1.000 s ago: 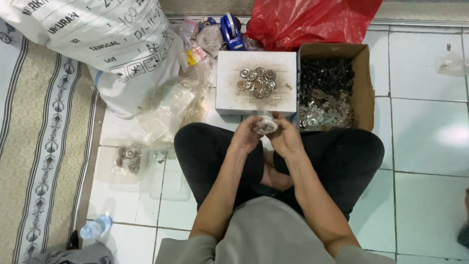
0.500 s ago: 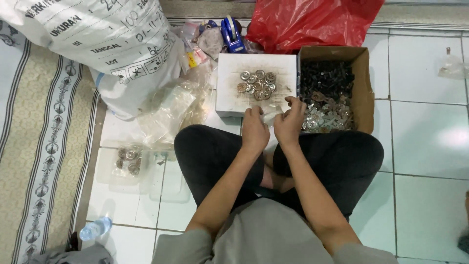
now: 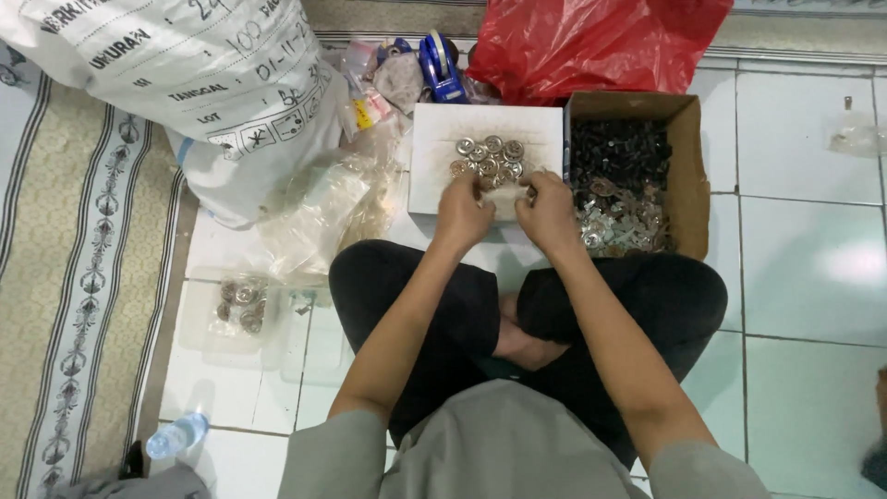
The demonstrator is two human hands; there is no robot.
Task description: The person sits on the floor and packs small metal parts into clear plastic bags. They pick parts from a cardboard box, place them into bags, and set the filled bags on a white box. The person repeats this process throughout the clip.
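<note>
A patterned beige mat [image 3: 78,277] runs along the far left of the tiled floor [image 3: 813,277]. At its lower edge a small clear water bottle [image 3: 176,434] lies on its side. Above, a big white printed sack [image 3: 194,83] leans over the mat and the tiles. Just right of the mat sits a flat clear bag of round metal parts [image 3: 238,305], and beyond it a loose heap of empty clear plastic bags [image 3: 333,208] spreads toward the middle.

At the centre a shallow white box [image 3: 434,148] rests on the floor in front of the person's crossed legs, with a cluster of round silvery metal discs [image 3: 488,157] lying in rows inside it. The left hand [image 3: 462,214] sits at the near edge of that box, fingers curled down toward the discs; its grip looks narrow, but whether it pinches a piece I cannot tell. The right hand [image 3: 547,211] is just beside it, the two nearly touching, fingers likewise bent over the near row; what it holds, if anything, is hidden.

Behind the white box stands a blue tape dispenser [image 3: 439,65]. Right of it a crumpled red plastic bag [image 3: 591,42] lies against the wall. Touching the white box's right side, an open cardboard box [image 3: 688,176] holds dark small parts at the back and shiny metal pieces at the front.
</note>
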